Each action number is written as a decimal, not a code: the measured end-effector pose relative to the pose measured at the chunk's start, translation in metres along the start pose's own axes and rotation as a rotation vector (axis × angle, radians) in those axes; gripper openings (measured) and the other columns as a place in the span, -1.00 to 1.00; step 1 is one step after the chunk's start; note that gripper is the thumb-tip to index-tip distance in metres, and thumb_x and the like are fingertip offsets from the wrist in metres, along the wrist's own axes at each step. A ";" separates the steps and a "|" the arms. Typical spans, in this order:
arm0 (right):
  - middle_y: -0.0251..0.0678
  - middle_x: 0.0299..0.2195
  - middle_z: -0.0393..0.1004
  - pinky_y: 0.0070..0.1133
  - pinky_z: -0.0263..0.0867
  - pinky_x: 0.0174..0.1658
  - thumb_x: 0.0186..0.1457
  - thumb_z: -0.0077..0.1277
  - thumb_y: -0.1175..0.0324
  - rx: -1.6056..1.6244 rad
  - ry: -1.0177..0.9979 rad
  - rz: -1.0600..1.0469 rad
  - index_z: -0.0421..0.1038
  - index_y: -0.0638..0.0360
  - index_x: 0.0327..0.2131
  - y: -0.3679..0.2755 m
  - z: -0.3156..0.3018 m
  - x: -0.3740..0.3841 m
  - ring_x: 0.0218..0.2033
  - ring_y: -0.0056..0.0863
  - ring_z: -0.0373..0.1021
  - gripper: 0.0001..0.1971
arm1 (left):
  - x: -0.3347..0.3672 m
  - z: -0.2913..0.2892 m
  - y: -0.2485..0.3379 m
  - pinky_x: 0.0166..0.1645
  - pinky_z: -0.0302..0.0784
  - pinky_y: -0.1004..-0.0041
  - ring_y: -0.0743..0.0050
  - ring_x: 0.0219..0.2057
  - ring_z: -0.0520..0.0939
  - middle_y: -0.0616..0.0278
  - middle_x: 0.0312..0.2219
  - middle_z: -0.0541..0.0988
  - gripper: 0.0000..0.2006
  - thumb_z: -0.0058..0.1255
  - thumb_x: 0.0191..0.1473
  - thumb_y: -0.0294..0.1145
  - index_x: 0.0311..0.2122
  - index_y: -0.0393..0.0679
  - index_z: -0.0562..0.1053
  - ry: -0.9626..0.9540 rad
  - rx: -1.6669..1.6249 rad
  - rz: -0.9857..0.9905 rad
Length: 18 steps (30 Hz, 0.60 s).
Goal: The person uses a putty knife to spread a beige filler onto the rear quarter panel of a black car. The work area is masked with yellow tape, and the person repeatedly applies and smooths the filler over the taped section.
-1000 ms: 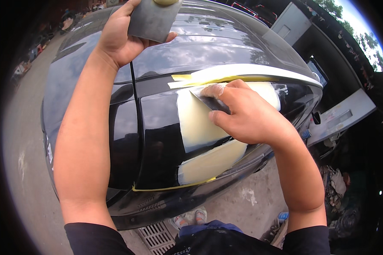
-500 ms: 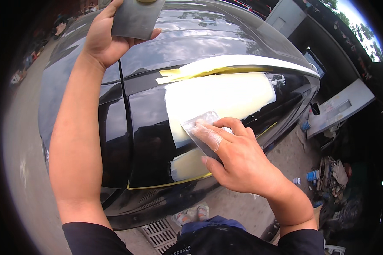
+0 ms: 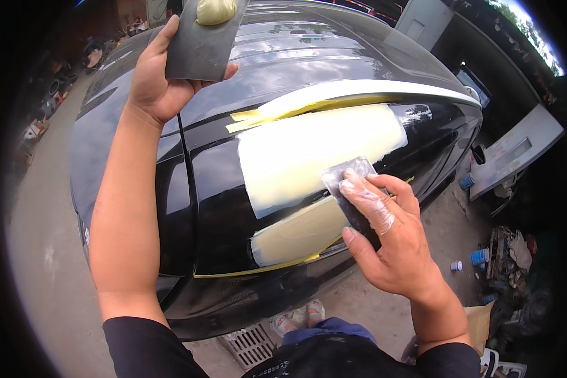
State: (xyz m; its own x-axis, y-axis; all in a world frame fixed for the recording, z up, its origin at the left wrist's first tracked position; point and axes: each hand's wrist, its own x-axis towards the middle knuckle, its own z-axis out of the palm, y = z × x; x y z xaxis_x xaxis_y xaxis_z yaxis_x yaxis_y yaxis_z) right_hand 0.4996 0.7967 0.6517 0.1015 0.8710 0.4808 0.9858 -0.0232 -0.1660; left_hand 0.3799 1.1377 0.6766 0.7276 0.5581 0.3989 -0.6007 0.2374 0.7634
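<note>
Concrete floor (image 3: pixel 50 214) surrounds the dark car (image 3: pixel 223 189), and on its side panel I see a large upper cream patch (image 3: pixel 315 151) and a smaller lower patch (image 3: pixel 296 236), nearer to me. Over the small gap between them, toward their right part, is the flat scraper (image 3: pixel 353 208); its long axis runs from near right to far left, and its broad edge points far. I cannot tell if this edge touches the panel. On the right hand (image 3: pixel 394 249), the whitened index finger lies along the scraper's upper face, the thumb presses its near left edge, and the other fingers bend at the right side. The right wrist comes from near right, elbow bent. At far left, the left hand (image 3: pixel 156 88) grips the grey plate (image 3: pixel 201 57) from below, thumb at the left edge, fingertips at the right. This plate points far, carrying yellowish paste (image 3: pixel 215 11); the left forearm reaches almost straight.
</note>
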 end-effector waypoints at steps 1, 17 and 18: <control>-0.21 0.05 0.46 -0.34 0.15 0.05 -0.09 0.15 0.46 0.015 0.062 -0.002 0.40 0.17 0.05 0.011 -0.007 0.006 0.07 -0.17 0.27 -0.47 | -0.001 0.006 -0.002 0.06 0.52 -0.21 0.00 0.07 0.46 -0.01 0.09 0.37 -0.47 -0.35 0.34 -0.02 0.22 -0.21 0.19 -0.003 0.000 -0.002; -0.39 0.05 0.47 -0.36 0.06 0.07 -0.02 0.12 0.42 -0.113 0.354 -0.295 0.50 0.04 -0.04 0.038 0.009 0.092 0.10 -0.33 0.28 -0.61 | -0.030 0.069 -0.044 0.11 0.47 -0.12 0.09 0.08 0.50 0.06 0.08 0.44 -0.44 -0.45 0.35 0.07 0.22 -0.15 0.23 -0.178 -0.198 -0.318; -0.39 0.05 0.47 -0.35 0.06 0.06 -0.02 0.11 0.43 -0.130 0.324 -0.300 0.49 0.04 -0.04 0.039 0.013 0.090 0.10 -0.33 0.28 -0.61 | -0.031 0.074 -0.045 0.07 0.54 0.00 0.14 0.01 0.55 0.06 0.03 0.46 -0.45 -0.41 0.35 0.04 0.20 -0.20 0.24 -0.131 -0.170 -0.297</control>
State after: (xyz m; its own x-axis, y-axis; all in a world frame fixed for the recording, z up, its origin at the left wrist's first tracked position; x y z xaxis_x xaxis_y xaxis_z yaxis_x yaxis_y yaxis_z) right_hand 0.5454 0.8803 0.6772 -0.1747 0.6509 0.7388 0.9845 0.1270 0.1208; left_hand 0.4092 1.0512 0.6673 0.9082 0.3410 0.2426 -0.3954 0.5088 0.7647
